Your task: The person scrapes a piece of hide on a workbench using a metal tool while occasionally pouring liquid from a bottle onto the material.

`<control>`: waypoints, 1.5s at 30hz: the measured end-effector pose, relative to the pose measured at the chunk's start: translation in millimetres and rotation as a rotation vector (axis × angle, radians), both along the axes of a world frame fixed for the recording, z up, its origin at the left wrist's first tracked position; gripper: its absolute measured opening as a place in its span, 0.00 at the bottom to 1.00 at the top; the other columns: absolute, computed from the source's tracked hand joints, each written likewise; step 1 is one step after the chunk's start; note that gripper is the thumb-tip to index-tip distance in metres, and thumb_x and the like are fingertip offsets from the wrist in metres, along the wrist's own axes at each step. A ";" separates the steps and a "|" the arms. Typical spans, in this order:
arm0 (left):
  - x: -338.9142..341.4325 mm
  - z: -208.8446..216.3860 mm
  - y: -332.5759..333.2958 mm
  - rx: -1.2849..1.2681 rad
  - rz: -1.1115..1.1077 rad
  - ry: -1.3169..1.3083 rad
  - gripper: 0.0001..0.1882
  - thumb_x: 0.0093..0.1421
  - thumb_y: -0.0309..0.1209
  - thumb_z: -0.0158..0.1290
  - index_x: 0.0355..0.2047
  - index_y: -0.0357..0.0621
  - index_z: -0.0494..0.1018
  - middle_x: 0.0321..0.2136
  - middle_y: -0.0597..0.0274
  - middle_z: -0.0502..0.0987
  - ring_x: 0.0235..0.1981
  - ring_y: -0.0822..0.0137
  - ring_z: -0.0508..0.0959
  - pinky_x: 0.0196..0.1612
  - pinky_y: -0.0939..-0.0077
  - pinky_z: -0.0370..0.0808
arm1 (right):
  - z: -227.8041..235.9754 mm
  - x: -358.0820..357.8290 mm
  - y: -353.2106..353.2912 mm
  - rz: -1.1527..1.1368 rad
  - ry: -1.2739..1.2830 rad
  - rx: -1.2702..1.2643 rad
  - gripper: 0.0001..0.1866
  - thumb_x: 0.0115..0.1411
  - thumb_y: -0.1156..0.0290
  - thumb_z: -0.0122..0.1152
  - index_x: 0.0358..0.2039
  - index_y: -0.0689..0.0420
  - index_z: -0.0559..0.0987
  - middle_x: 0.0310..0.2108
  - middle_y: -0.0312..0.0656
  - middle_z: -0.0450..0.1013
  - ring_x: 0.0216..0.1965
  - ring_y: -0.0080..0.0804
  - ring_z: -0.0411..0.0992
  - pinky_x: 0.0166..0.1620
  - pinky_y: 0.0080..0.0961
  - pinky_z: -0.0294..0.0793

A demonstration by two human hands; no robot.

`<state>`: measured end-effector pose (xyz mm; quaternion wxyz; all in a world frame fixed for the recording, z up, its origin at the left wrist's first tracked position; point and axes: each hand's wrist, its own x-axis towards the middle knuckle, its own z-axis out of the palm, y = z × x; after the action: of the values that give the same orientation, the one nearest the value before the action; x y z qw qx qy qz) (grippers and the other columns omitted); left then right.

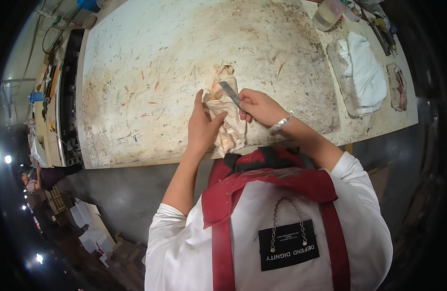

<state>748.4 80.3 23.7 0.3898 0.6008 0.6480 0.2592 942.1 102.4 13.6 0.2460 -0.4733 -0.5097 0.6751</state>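
A crumpled beige cloth (228, 130) with tan stains lies at the near edge of the worktable, between my hands. My right hand (261, 107) is closed around the lower end of a flat grey metal strip (229, 92), which slants up and left over the cloth. My left hand (203, 127) rests at the cloth's left side, thumb spread away from the fingers and its tip on the fabric. Whether the strip is a scraper or a ruler I cannot tell.
The stained pale worktable (151, 63) spreads out ahead. On its right are a folded white cloth (365, 72), a small tray with a brownish item (397, 87) and a plastic jug (327, 15). A shelf unit (58, 97) stands left, with a person (34, 178) beyond it.
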 end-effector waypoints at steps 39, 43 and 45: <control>10.7 26.9 45.2 0.216 0.139 -0.406 0.05 0.60 0.28 0.49 0.35 0.40 0.71 0.31 0.68 0.72 0.33 0.76 0.70 0.35 0.82 0.66 | 50.3 174.7 139.7 -0.936 -0.424 0.783 0.26 0.53 0.66 0.60 0.50 0.58 0.63 0.47 0.43 0.67 0.48 0.31 0.65 0.49 0.26 0.67; 39.7 30.4 78.9 0.569 -0.364 0.132 0.10 0.52 0.22 0.53 0.36 0.39 0.72 0.30 0.61 0.74 0.32 0.68 0.73 0.36 0.79 0.68 | 32.5 268.6 196.6 -1.157 -0.078 0.837 0.47 0.42 0.82 0.61 0.61 0.59 0.47 0.52 0.50 0.61 0.50 0.37 0.64 0.51 0.29 0.66; 63.3 34.7 88.2 0.723 -0.684 0.317 0.11 0.45 0.23 0.55 0.31 0.41 0.72 0.30 0.59 0.72 0.34 0.64 0.73 0.37 0.75 0.68 | 18.3 258.6 215.1 -1.273 -0.021 0.833 0.43 0.40 0.84 0.60 0.57 0.59 0.51 0.49 0.50 0.63 0.48 0.37 0.66 0.48 0.29 0.69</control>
<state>811.7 168.5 58.4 0.1169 0.9062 0.3349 0.2301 1200.7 317.6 31.9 0.7413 -0.5504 -0.3534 0.1505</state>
